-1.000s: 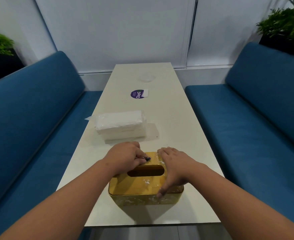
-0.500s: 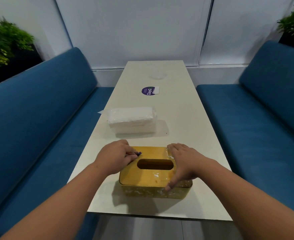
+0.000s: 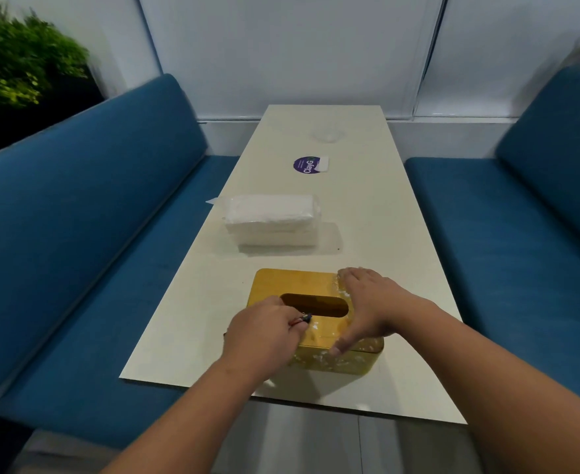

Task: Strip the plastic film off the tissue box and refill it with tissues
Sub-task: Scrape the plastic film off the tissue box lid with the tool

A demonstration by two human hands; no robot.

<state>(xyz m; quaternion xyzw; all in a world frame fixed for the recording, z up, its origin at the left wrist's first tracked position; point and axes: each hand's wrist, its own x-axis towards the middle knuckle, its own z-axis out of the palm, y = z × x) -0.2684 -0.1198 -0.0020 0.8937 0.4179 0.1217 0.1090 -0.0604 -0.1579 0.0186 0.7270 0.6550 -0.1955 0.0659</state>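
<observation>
Near the front edge of the long cream-white table (image 3: pixel 367 213), a gold metal tissue box (image 3: pixel 292 283) with an oval slot in its lid, wrinkled clear plastic film (image 3: pixel 326 331) clinging in whitish patches to the top and front side. Left hand (image 3: pixel 261 336) over the box's near left corner, fingers curled and pinching a small dark tool (image 3: pixel 305 318), its tip at the lid just before the slot. Right hand (image 3: pixel 367 306) spread flat over the right end of the box, fingers straight, thumb down the front side, pressing. Further along, toward the left edge, a clear-wrapped white tissue pack (image 3: pixel 273 220), well apart from the box. Beyond it, mid-table, a round purple sticker (image 3: pixel 305 164). Blue upholstered benches (image 3: pixel 93 234) along both long sides; green plant (image 3: pixel 18 59) behind the left one
</observation>
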